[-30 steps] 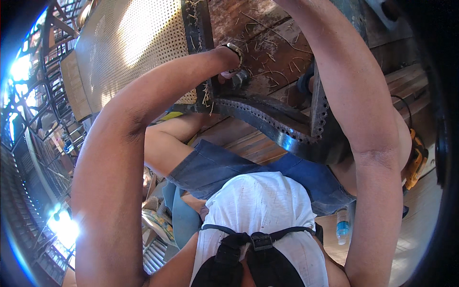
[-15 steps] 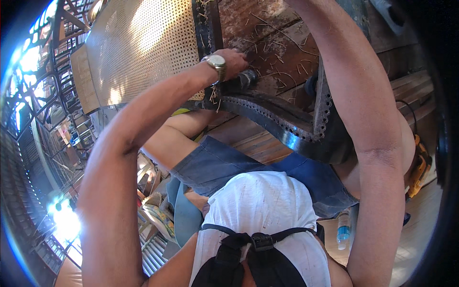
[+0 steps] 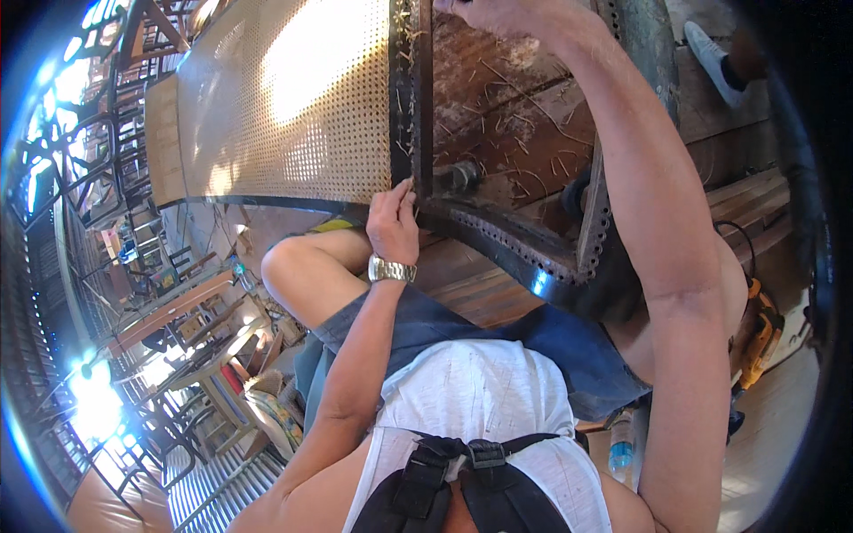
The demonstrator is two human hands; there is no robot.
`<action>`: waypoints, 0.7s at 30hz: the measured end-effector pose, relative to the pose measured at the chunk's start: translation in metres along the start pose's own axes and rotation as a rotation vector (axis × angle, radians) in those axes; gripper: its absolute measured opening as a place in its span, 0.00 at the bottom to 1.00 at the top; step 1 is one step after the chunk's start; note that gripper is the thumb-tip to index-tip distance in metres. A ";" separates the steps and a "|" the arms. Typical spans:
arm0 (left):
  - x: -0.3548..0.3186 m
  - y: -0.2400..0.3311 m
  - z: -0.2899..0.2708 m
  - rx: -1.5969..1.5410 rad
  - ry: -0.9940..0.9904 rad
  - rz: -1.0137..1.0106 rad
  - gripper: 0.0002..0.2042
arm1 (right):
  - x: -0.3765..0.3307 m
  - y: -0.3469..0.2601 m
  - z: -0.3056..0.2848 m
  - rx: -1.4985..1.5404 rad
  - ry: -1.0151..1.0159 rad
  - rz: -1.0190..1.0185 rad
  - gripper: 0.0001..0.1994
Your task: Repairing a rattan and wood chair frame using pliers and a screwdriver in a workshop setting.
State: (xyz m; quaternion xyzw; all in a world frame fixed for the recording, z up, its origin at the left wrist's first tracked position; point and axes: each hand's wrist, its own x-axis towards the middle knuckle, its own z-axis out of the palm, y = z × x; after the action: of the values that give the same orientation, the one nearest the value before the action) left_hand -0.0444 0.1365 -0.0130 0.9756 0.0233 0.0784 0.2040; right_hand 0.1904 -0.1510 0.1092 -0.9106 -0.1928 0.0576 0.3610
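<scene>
1. We see the cane panel (image 3: 284, 133) as the largest piece, at the upper left, its right edge running along a dark bar of the wooden frame.
2. That dark wooden frame (image 3: 515, 253), pierced with small holes, curves across in front of our knees.
3. We have a yellow-and-black tool (image 3: 762, 333) at our far right.
4. A clear bottle with a blue band (image 3: 621, 453) is near our right side.
5. Our right hand (image 3: 498, 16) is partly cut off by the upper edge; we cannot tell its grip.
6. Our left hand (image 3: 394, 226) is at the panel's lower right corner, fingers narrowed; we cannot tell whether they hold anything.
7. A metal watch (image 3: 392, 269) circles our left wrist.
8. Pale strands (image 3: 405, 18) lie along the bar.
</scene>
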 end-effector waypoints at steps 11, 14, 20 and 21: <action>0.001 -0.002 0.007 -0.130 -0.029 -0.180 0.07 | 0.001 0.004 0.008 -0.075 0.039 0.005 0.21; 0.011 -0.008 0.014 -0.046 0.045 -0.217 0.11 | -0.002 0.000 0.002 -0.075 -0.008 0.021 0.21; 0.028 -0.034 0.009 -0.219 -0.124 -0.457 0.14 | -0.002 -0.003 -0.001 -0.040 -0.076 0.043 0.21; 0.029 -0.033 0.008 -0.262 -0.170 -0.496 0.14 | -0.001 0.001 0.001 -0.068 -0.037 0.031 0.21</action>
State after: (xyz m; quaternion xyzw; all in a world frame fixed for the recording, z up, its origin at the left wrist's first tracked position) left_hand -0.0145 0.1656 -0.0294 0.9086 0.2334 -0.0534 0.3421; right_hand 0.1897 -0.1517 0.1077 -0.9240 -0.1871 0.0735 0.3253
